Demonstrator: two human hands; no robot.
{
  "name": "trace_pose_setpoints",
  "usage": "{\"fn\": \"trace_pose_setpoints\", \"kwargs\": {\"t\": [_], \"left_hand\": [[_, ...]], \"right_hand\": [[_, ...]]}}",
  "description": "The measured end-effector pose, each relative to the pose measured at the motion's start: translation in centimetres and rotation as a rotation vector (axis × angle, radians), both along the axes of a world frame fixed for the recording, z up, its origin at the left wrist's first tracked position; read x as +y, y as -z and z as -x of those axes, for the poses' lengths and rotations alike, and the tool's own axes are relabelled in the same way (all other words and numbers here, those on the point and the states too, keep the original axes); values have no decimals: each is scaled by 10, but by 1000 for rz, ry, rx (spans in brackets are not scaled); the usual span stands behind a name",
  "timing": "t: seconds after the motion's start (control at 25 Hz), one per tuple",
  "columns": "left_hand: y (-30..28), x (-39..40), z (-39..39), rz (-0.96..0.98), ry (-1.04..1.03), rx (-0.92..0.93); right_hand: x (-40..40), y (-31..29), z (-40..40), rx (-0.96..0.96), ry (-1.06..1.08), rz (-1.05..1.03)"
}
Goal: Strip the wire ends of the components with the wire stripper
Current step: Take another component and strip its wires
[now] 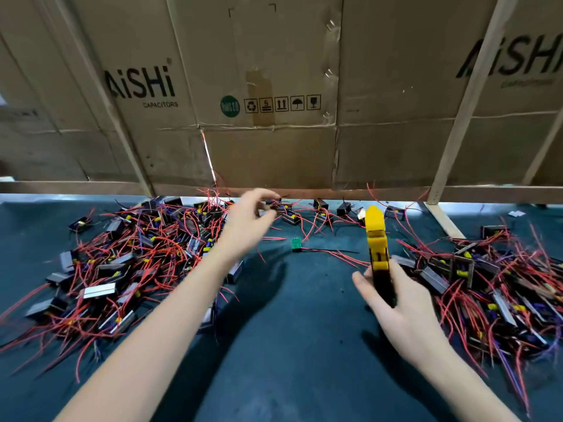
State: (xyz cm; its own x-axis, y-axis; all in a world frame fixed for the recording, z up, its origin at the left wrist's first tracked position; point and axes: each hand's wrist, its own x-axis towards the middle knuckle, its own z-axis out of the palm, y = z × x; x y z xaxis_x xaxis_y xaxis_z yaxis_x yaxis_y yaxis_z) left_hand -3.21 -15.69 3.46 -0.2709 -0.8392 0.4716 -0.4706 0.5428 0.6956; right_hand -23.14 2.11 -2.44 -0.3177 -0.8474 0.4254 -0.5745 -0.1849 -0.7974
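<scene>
Surface: I see a dark teal mat point(289, 345) covering the table, bare down the middle between my two forearms.
Left pile: a heap of components point(128, 263) with red wires tangled over black and silver bodies, spread across the left of the mat.
Right pile: a second heap point(493, 287) of the same parts on the right, well apart from the first.
Loose part: a small green piece point(296, 243) lies alone near the middle, a red and a black lead trailing to its right.
Left hand: my left hand point(248, 220) reaches toward the far parts, fingers loosely curled; I cannot tell whether they pinch anything.
Right hand: my right hand point(396, 303) grips the yellow and black wire stripper point(377, 242), held upright above the mat, nose pointing away.
Room: flattened cardboard boxes point(274, 86) printed AiSHi CAPACITORS wall off the back, braced by pale wooden struts point(469, 99).
</scene>
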Motion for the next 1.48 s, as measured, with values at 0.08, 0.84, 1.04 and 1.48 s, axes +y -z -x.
{"fn": "trace_pose_setpoints", "kwargs": {"t": [0.08, 0.84, 1.04, 1.48], "left_hand": [[-1, -31, -22, 65, -198, -10], [-15, -76, -71, 197, -391, -210], [-6, -103, -153, -60, -873, -473], [32, -109, -188, 21, -841, -681]], "right_hand": [[-2, 4, 1, -131, -12, -73], [-1, -7, 17, -185, -100, -256], [2, -7, 19, -213, -108, -273], [-3, -5, 24, -185, -135, -246]]}}
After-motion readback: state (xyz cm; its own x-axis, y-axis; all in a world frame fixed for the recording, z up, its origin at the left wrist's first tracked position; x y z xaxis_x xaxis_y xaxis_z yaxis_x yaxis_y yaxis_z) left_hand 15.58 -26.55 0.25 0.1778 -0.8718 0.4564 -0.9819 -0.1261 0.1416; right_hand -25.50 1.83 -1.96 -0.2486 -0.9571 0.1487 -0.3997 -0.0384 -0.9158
